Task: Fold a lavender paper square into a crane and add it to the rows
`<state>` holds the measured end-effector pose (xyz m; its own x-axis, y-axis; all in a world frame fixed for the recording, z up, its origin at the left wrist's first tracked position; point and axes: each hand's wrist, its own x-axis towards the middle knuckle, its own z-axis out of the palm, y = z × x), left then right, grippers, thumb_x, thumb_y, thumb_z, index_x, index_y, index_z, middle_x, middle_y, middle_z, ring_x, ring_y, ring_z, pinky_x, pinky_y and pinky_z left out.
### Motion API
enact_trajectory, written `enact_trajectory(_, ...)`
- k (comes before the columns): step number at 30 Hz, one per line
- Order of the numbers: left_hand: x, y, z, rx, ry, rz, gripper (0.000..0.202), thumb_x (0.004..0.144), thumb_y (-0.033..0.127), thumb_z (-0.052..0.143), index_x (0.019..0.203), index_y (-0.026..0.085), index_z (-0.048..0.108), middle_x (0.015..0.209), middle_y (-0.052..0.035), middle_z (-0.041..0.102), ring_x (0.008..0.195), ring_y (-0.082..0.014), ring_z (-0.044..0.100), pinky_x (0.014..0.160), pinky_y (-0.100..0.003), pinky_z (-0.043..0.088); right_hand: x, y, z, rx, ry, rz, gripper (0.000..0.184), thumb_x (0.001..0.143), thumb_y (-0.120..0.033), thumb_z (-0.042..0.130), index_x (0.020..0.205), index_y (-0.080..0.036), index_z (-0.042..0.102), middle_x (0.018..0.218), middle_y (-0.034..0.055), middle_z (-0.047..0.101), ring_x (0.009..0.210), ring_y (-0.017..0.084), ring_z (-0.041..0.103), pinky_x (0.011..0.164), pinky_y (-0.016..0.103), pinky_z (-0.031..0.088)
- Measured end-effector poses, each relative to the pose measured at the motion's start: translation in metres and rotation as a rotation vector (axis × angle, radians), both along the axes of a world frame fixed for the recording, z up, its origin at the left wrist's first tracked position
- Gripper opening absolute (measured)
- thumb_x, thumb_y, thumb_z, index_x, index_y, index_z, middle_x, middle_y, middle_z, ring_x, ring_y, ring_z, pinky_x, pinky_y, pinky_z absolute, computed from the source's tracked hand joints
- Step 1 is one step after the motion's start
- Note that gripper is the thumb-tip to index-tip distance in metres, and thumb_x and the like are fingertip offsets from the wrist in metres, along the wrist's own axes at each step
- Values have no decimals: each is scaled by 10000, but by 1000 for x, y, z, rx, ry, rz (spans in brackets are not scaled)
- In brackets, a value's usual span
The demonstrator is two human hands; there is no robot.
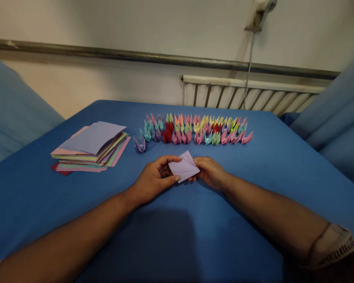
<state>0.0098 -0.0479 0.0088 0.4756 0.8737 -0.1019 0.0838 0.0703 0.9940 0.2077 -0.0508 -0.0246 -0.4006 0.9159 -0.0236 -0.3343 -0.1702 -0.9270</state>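
Observation:
Between my two hands is a small piece of folded lilac origami paper (184, 168), roughly diamond-shaped, with crease lines across its face. My left hand (155, 177) grips its left side, thumb on the lower edge and index finger along the upper one. At the right corner, my right hand (211, 172) pinches the paper; its other fingers curl underneath and are partly hidden. Beyond the hands stand rows of folded paper cranes (199, 137) in pink, red, yellow, green, teal and purple. A single purple crane (140, 145) sits at the near left end of them.
To the left lies a stack of coloured paper sheets (96, 137), lilac on top, its edges uneven. A blue cloth (238, 220) covers the table. Behind are a radiator (212, 94), a wall pipe (135, 54) and a hanging cord (249, 70). Blue curtains (339, 102) flank both sides.

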Motion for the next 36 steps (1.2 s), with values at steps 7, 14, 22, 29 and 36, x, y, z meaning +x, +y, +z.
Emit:
enact_trajectory(7,-2,1,1,81,96,-93,605,651,296,797,1185,194,531,1144,-88,646,1027,-233,628,889,-377,499,0,0,-5,38,-23,-17,343,777,-502,680,742,-162,647,624,1,616,548,114,552,557,257,429)
enact_trajectory(14,-1,1,4,105,178,-20,510,735,413,723,1166,179,583,1087,-82,662,985,-239,623,867,-367,491,-4,-4,-5,169,-197,-44,292,788,-457,675,744,-171,642,604,-18,595,538,100,527,547,246,401)
enact_trajectory(22,-4,4,2,150,136,4,663,701,405,759,1288,193,535,1215,-110,620,1046,-258,608,915,-389,483,-6,-5,1,248,-237,-132,304,784,-458,648,675,-181,585,599,-36,528,555,97,468,567,251,385)
enact_trajectory(29,-3,1,0,428,369,-11,706,697,385,764,1345,243,522,1335,-73,575,1220,-301,517,1072,-422,366,-7,-4,2,252,-254,-177,438,778,-596,619,637,-184,572,578,-33,473,542,101,419,527,252,340)
enact_trajectory(36,1,3,1,68,144,57,309,768,405,698,932,147,655,822,-33,679,701,-161,612,668,-276,496,-2,-5,-2,196,-190,-119,472,851,-609,540,681,-172,595,584,-3,576,546,113,513,557,265,389)
